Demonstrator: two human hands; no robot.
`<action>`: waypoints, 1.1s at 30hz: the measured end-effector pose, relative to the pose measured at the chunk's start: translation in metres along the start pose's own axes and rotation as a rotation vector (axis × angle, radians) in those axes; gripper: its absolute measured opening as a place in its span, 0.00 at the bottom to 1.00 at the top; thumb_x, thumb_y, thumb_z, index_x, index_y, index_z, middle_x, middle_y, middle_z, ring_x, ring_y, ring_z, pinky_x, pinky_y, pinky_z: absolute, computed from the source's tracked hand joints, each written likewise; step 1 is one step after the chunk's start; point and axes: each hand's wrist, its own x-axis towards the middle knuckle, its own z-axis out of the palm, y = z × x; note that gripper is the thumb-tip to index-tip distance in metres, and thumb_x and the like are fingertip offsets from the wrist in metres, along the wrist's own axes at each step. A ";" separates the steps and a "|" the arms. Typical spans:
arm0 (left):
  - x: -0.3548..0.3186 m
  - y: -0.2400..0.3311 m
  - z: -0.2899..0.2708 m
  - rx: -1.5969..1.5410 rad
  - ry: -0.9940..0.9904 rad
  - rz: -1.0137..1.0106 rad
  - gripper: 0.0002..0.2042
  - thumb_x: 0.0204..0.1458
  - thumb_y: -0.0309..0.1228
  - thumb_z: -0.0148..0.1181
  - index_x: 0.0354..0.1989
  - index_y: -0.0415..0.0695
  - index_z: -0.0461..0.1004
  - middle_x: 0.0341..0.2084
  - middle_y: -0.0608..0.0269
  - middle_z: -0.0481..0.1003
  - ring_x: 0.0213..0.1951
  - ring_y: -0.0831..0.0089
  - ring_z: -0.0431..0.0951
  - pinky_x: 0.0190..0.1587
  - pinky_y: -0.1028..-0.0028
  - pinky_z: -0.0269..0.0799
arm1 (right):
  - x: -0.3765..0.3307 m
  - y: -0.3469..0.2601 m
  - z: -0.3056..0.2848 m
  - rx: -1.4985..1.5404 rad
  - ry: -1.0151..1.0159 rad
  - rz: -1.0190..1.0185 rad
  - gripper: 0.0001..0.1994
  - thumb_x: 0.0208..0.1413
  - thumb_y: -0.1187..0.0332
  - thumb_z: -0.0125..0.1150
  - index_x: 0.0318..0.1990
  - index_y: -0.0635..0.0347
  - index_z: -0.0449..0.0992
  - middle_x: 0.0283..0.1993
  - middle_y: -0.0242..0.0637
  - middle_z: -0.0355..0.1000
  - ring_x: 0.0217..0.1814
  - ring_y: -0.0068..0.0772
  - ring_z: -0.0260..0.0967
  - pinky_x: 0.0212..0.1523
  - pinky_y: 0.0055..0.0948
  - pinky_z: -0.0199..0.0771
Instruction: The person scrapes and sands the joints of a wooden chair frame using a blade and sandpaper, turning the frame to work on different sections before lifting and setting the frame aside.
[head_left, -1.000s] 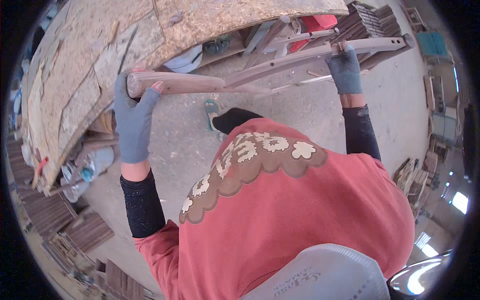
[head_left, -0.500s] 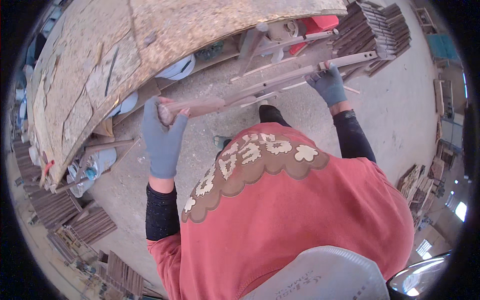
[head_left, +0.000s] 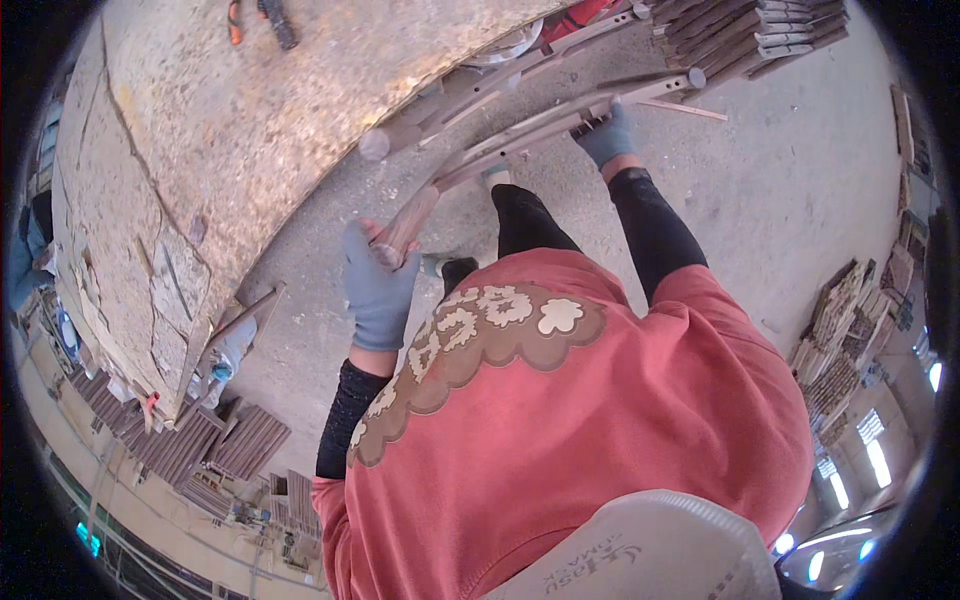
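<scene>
A long, slightly curved wooden furniture part (head_left: 425,200) spans the space in front of me, with small holes near its far right end. My left hand (head_left: 380,280), in a grey-blue glove with bare fingertips, is closed around its thick near end. Farther along, my right hand (head_left: 607,138), gloved alike, has its fingers curled at the part's right portion. The piece is held off the floor, sloping up to the right in the view, beside the edge of a worn workbench (head_left: 290,110).
Another wooden piece (head_left: 374,145) stands at the bench edge. Orange-handled pliers (head_left: 235,22) and a dark tool (head_left: 278,22) lie on the bench. Slats are stacked at the far right (head_left: 735,28). A thin stick (head_left: 685,110) lies on the floor; more slat stacks (head_left: 250,440) stand at lower left.
The view has shifted, bringing the tools on the bench into sight. My left hand and the part's near end now appear farther right and closer to my body. Both hands keep their hold.
</scene>
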 end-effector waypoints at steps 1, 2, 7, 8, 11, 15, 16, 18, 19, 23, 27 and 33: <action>0.006 -0.002 0.011 -0.007 0.006 0.003 0.27 0.38 0.28 0.69 0.48 0.39 0.62 0.38 0.52 0.68 0.40 0.57 0.71 0.44 0.64 0.68 | 0.010 -0.002 0.006 -0.023 0.007 -0.023 0.23 0.52 0.42 0.54 0.41 0.51 0.66 0.39 0.36 0.64 0.44 0.40 0.63 0.47 0.51 0.60; 0.015 0.002 0.019 -0.017 0.009 0.011 0.29 0.38 0.28 0.69 0.49 0.39 0.61 0.39 0.52 0.68 0.40 0.58 0.72 0.44 0.64 0.68 | 0.022 -0.005 0.009 -0.044 0.014 -0.050 0.22 0.54 0.42 0.53 0.41 0.51 0.66 0.39 0.35 0.64 0.44 0.40 0.63 0.47 0.51 0.60; 0.043 0.012 0.048 0.019 0.010 -0.062 0.35 0.38 0.25 0.69 0.55 0.39 0.56 0.39 0.55 0.65 0.42 0.65 0.69 0.46 0.68 0.67 | 0.082 -0.013 0.019 -0.011 0.063 -0.008 0.20 0.57 0.43 0.48 0.46 0.45 0.67 0.42 0.35 0.64 0.43 0.43 0.67 0.48 0.53 0.60; 0.047 0.008 0.053 -0.020 0.030 -0.083 0.37 0.38 0.24 0.69 0.57 0.38 0.54 0.39 0.55 0.65 0.42 0.64 0.69 0.46 0.68 0.67 | 0.088 -0.010 0.022 -0.020 0.068 0.010 0.20 0.57 0.43 0.48 0.46 0.45 0.67 0.42 0.35 0.64 0.43 0.43 0.67 0.48 0.53 0.60; 0.053 0.003 0.060 -0.058 0.109 -0.101 0.35 0.37 0.26 0.69 0.55 0.36 0.56 0.47 0.50 0.63 0.46 0.60 0.70 0.46 0.65 0.68 | 0.096 0.000 0.044 -0.045 -0.095 -0.001 0.18 0.58 0.44 0.46 0.40 0.46 0.65 0.42 0.38 0.64 0.39 0.44 0.66 0.43 0.51 0.64; 0.079 0.010 0.069 -0.002 0.158 -0.004 0.38 0.38 0.24 0.69 0.57 0.38 0.52 0.43 0.54 0.64 0.45 0.64 0.69 0.50 0.68 0.66 | 0.148 -0.024 0.029 -0.065 -0.138 -0.022 0.18 0.57 0.46 0.45 0.43 0.47 0.66 0.46 0.43 0.65 0.38 0.42 0.62 0.41 0.48 0.65; 0.090 0.013 0.073 -0.062 0.135 0.013 0.37 0.37 0.23 0.68 0.57 0.39 0.52 0.45 0.53 0.63 0.46 0.64 0.68 0.51 0.68 0.66 | 0.171 -0.040 0.013 -0.047 -0.190 -0.069 0.18 0.57 0.45 0.45 0.44 0.47 0.66 0.48 0.45 0.66 0.37 0.43 0.61 0.41 0.47 0.65; 0.084 0.007 0.070 -0.005 0.186 -0.060 0.37 0.37 0.23 0.68 0.56 0.39 0.51 0.46 0.53 0.63 0.48 0.64 0.68 0.52 0.69 0.65 | 0.136 -0.001 0.063 -0.137 -0.008 0.000 0.20 0.57 0.45 0.43 0.45 0.48 0.64 0.51 0.45 0.65 0.44 0.45 0.61 0.46 0.50 0.64; 0.084 0.013 0.073 -0.141 0.186 -0.103 0.37 0.38 0.22 0.68 0.56 0.39 0.50 0.46 0.52 0.63 0.48 0.64 0.68 0.52 0.69 0.65 | 0.132 -0.004 0.066 -0.139 -0.010 0.011 0.20 0.57 0.45 0.43 0.45 0.48 0.64 0.51 0.45 0.65 0.44 0.45 0.61 0.46 0.50 0.64; 0.086 0.012 0.076 -0.194 0.204 -0.134 0.39 0.37 0.20 0.66 0.57 0.40 0.48 0.47 0.49 0.63 0.49 0.64 0.69 0.52 0.69 0.66 | 0.124 -0.008 0.072 -0.134 -0.022 0.010 0.24 0.58 0.42 0.39 0.51 0.47 0.62 0.54 0.42 0.64 0.56 0.47 0.57 0.58 0.57 0.53; 0.086 0.013 0.070 -0.260 0.151 -0.158 0.39 0.37 0.20 0.66 0.58 0.40 0.48 0.48 0.48 0.64 0.49 0.63 0.70 0.52 0.69 0.68 | 0.118 -0.008 0.077 -0.200 0.015 0.033 0.27 0.58 0.39 0.37 0.58 0.43 0.58 0.58 0.41 0.62 0.61 0.48 0.53 0.63 0.58 0.46; 0.083 0.015 0.065 -0.354 0.171 -0.192 0.42 0.36 0.25 0.67 0.61 0.37 0.49 0.50 0.46 0.66 0.50 0.60 0.72 0.52 0.68 0.67 | 0.102 -0.003 0.078 -0.231 0.062 0.029 0.30 0.58 0.37 0.37 0.57 0.49 0.58 0.51 0.39 0.67 0.57 0.49 0.57 0.62 0.58 0.46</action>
